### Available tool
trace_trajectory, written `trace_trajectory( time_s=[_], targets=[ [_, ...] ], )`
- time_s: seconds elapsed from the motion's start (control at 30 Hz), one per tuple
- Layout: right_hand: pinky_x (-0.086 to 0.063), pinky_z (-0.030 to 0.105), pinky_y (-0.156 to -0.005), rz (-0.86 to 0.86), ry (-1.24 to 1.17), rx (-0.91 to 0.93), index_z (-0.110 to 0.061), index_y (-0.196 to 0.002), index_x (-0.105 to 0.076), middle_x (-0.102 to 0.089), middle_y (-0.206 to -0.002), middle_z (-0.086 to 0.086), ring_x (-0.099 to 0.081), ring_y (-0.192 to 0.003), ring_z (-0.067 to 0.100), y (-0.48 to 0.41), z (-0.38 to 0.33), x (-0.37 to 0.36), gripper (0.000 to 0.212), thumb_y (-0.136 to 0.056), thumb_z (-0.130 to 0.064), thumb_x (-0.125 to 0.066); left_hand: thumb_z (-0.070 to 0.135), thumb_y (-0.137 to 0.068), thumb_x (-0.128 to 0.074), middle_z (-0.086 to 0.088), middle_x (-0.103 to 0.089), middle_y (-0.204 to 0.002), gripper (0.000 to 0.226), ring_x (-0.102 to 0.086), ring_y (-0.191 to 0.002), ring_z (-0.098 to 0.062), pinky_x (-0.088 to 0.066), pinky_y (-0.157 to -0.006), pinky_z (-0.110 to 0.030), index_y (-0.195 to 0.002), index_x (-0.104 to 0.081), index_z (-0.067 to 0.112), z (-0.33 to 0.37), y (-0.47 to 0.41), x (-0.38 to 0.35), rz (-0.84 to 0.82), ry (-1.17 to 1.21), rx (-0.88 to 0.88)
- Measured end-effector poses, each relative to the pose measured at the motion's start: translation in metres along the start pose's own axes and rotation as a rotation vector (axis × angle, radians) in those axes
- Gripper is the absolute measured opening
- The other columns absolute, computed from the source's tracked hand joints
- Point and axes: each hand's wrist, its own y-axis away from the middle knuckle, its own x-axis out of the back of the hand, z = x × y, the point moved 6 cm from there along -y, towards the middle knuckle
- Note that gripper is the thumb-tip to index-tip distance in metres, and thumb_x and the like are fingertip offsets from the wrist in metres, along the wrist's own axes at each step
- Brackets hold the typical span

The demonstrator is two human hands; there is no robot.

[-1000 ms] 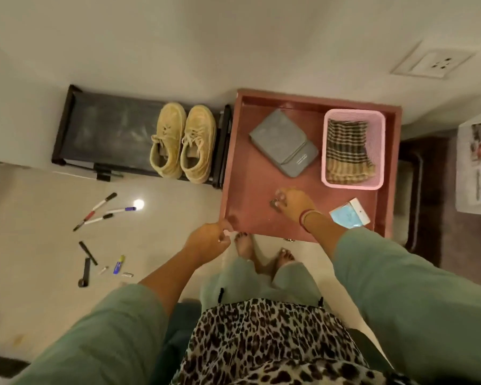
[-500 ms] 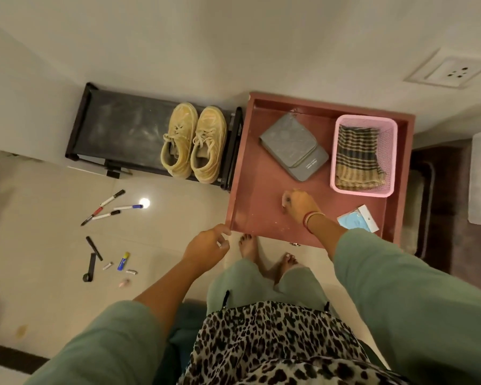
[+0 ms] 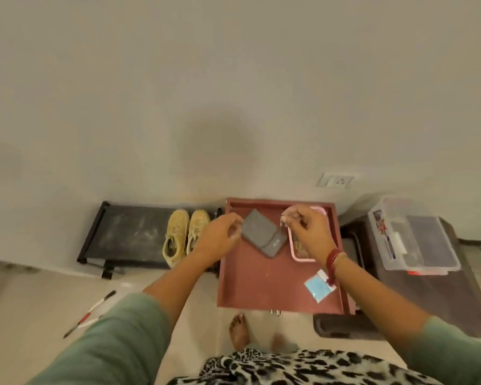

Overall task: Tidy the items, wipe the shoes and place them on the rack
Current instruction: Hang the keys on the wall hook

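A pair of tan lace-up shoes [image 3: 184, 236] stands on the right end of a low black rack [image 3: 128, 232] against the wall. Beside it an open red drawer [image 3: 261, 284] holds a grey pouch [image 3: 261, 237], a pink basket [image 3: 300, 257] and a blue packet [image 3: 318, 287]. My right hand [image 3: 308, 232] hovers over the basket, with a tiny item pinched in its fingertips. My left hand [image 3: 220, 237] is raised over the drawer's left edge with its fingers curled; what it holds, if anything, is hidden.
Red-and-white pens [image 3: 95, 307] lie on the pale floor at the left. A clear plastic box [image 3: 414, 240] sits on a dark stand right of the drawer. My bare feet [image 3: 239, 332] stand before the drawer front. A wall socket [image 3: 336, 180] is above.
My right hand has lifted off the drawer floor with the tiny item and now hangs over the basket. My left hand left the drawer's front corner and rose. The view has tilted up.
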Motion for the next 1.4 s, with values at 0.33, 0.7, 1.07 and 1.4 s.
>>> trace_trajectory(
  time_s=[0.33,0.7,1.07,1.4],
  targets=[
    [-0.050,0.010,-0.070,0.271,-0.050,0.266,-0.010,-0.082,-0.072,-0.070,-0.082,0.002,-0.064,-0.070,-0.004,-0.048,-0.157,0.102,0.014,-0.080,0.003,-0.068,0.023,-0.089,-0.059,0.002,-0.060,-0.118,0.029,-0.051,-0.115,-0.018,-0.041,-0.097,-0.037,-0.117,-0.061,0.019,0.160,-0.085,0.148,0.375,-0.272,-0.541],
    [-0.054,0.016,-0.075,0.461,-0.085,0.552,-0.015,-0.086,-0.073,-0.071,-0.083,-0.005,-0.067,-0.073,0.002,-0.096,-0.313,0.177,0.015,-0.080,-0.002,-0.069,0.046,-0.062,-0.082,-0.009,-0.018,-0.159,0.104,-0.005,-0.148,-0.025,0.001,-0.116,-0.051,-0.145,-0.028,0.017,0.307,-0.128,0.298,0.797,-0.596,-0.867],
    [-0.058,0.029,-0.072,0.517,-0.101,0.702,-0.011,-0.077,-0.069,-0.068,-0.072,0.006,-0.068,-0.071,0.018,-0.176,-0.427,0.209,0.010,-0.076,-0.002,-0.071,0.035,-0.052,-0.091,-0.013,-0.016,-0.159,0.112,-0.008,-0.147,-0.029,0.006,-0.116,-0.044,-0.143,-0.033,0.009,0.325,-0.162,0.344,0.812,-0.495,-0.867],
    [-0.052,0.019,-0.059,0.451,-0.017,0.601,-0.007,-0.074,-0.071,-0.067,-0.068,0.004,-0.064,-0.058,0.011,-0.221,-0.463,0.204,0.013,-0.071,0.006,-0.069,0.032,-0.051,-0.092,-0.010,-0.017,-0.159,0.104,-0.009,-0.147,-0.026,0.007,-0.116,-0.039,-0.138,-0.040,0.007,0.325,-0.163,0.345,0.819,-0.484,-0.875]
  ],
)
